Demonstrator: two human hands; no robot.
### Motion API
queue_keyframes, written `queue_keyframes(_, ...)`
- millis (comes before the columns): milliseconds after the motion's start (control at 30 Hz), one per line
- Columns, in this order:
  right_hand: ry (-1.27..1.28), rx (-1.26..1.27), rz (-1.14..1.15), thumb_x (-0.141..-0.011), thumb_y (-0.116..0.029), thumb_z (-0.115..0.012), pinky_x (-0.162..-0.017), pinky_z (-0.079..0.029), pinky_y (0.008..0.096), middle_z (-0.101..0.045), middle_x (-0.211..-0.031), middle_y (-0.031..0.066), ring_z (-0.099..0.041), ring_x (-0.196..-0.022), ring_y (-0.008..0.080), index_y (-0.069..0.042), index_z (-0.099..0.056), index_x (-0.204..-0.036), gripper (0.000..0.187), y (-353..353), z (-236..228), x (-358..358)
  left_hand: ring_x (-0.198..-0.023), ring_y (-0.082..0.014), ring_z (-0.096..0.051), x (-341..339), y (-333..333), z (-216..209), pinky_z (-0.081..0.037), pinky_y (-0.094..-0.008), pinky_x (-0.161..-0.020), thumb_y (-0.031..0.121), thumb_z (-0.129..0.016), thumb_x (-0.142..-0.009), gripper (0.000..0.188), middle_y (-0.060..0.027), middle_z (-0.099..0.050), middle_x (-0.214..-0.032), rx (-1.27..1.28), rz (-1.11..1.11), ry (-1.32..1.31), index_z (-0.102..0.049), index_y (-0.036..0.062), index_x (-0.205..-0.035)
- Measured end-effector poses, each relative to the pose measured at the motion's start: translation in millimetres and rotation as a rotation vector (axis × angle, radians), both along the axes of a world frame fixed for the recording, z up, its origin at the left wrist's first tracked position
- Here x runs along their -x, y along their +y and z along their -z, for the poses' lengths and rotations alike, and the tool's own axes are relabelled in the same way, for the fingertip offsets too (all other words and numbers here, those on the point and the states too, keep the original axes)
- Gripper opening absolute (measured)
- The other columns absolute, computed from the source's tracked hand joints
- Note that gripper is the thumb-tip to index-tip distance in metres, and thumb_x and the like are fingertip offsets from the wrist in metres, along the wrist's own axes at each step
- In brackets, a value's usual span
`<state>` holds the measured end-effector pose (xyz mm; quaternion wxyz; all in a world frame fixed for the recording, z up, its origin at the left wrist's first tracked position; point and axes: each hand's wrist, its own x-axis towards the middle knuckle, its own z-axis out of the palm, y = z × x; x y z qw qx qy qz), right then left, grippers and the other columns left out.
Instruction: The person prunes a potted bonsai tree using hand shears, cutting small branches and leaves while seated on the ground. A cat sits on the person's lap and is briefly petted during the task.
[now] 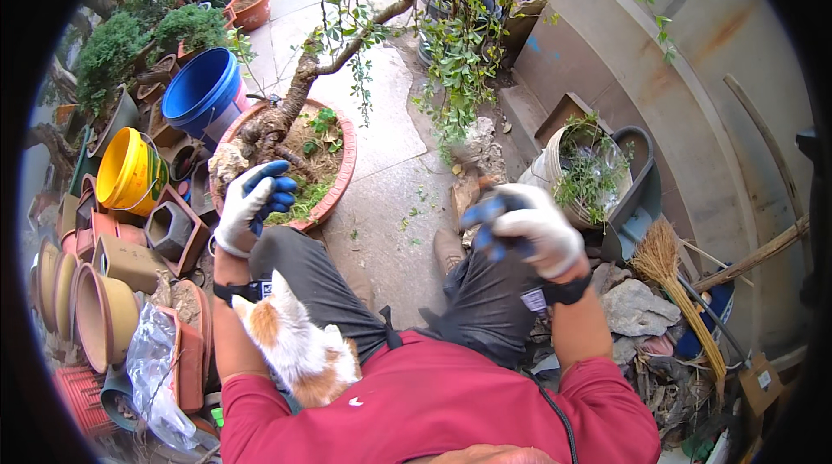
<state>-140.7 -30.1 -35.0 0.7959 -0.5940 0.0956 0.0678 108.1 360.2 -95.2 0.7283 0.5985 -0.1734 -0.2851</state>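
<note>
Left hand (251, 208), fingers loosely parted, beside potted tree (291, 102), placed close ahead, presumably for easy reach; right hand (530, 228), blurred, near greenery-filled bucket (591, 173). From my remote feed, I cannot tell its grip.

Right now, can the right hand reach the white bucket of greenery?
Probably yes: the right hand looks close to the white bucket, and nothing visible stands between them, though depth is uncertain.

The left forearm (232, 343) and the right forearm (578, 325) reach forward, with a dark band (568, 290) on each wrist. The left hand (250, 202), in a white-and-blue glove (234, 226), is near the left knee (282, 249), fingers loosely bent inward. The right hand (530, 230), gloved likewise, is blurred, its fingers curled inward.
</note>
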Motion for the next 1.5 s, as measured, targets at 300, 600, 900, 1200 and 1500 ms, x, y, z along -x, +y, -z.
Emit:
queue_keyframes(300,-0.344,0.891,-0.158,-0.081,-0.018,-0.06,-0.077,-0.054,0.0512,-0.067,-0.087,0.0287,-0.069,-0.085,0.045,0.003,-0.061,-0.099,0.027,180,65,-153,-0.068,-0.0097,-0.065,-1,-30,18,-0.054,-0.023,-0.064,0.039,-0.065,-0.102,0.04,-0.0032,-0.071,-0.087,-0.182,0.098,0.084,-0.069,0.0015,-0.116)
queue_keyframes(600,-0.227,0.859,-0.214,-0.09,-0.041,-0.067,-0.077,-0.053,0.0471,-0.07,-0.092,0.0241,-0.07,-0.089,0.0408,-0.002,-0.063,-0.101,0.041,167,83,-158,-0.056,-0.0109,-0.06,-36,-22,39,-0.047,-0.0231,-0.05,0.04,-0.066,-0.101,0.033,-0.002,-0.066,-0.072,-0.203,-0.214,0.365,-0.068,0.0068,-0.098)
queue_keyframes(900,-0.829,0.926,0.723,-0.092,-0.005,-0.071,-0.062,-0.052,0.0308,-0.071,-0.084,0.0121,-0.066,-0.065,0.02,0.002,-0.072,-0.095,0.007,95,-9,-92,-0.05,-0.01,-0.056,-44,-15,45,-0.042,-0.0238,-0.045,0.041,-0.075,-0.094,0.03,0.0009,-0.064,-0.069,-0.222,-0.284,0.334,-0.067,0.013,-0.088)
queue_keyframes(1200,-0.815,0.892,0.93,-0.099,-0.01,-0.066,-0.067,-0.049,0.0192,-0.069,-0.09,-0.0005,-0.06,-0.077,0.0039,0.002,-0.071,-0.112,0.017,-8,-114,-111,-0.05,-0.0151,-0.057,-44,-18,45,-0.044,-0.0266,-0.044,0.04,-0.07,-0.097,0.031,-0.0053,-0.065,-0.07,-0.127,-0.213,0.484,-0.064,0.0096,-0.093)
queue_keyframes(1500,-0.664,1.282,0.607,-0.092,-0.016,-0.072,-0.072,-0.053,0.0294,-0.074,-0.084,0.0081,-0.067,-0.077,0.0128,0.001,-0.074,-0.103,0.02,-35,-144,-143,-0.055,-0.0149,-0.06,-42,-22,46,-0.046,-0.0265,-0.047,0.042,-0.065,-0.1,0.032,-0.0036,-0.067,-0.072,-0.15,-0.173,0.421,-0.068,0.0103,-0.096)
